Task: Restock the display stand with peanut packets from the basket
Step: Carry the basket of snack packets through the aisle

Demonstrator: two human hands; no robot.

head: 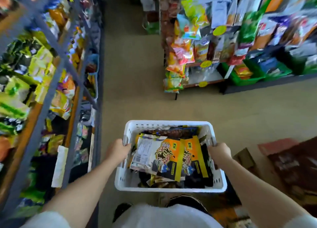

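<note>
A white plastic basket (164,124) is held in front of me above the floor. It holds several orange, yellow and black peanut packets (169,156) lying flat in a loose pile. My left hand (118,149) grips the basket's left rim. My right hand (219,153) grips its right rim. A display stand (197,63) hung with snack bags stands ahead on the right, across the aisle.
Grey metal shelving (56,83) packed with packets lines the left side. More stocked shelves and green crates (247,77) run along the right. Brown cardboard boxes (291,166) lie on the floor at the lower right. A beige floor aisle (132,70) runs forward between the shelves.
</note>
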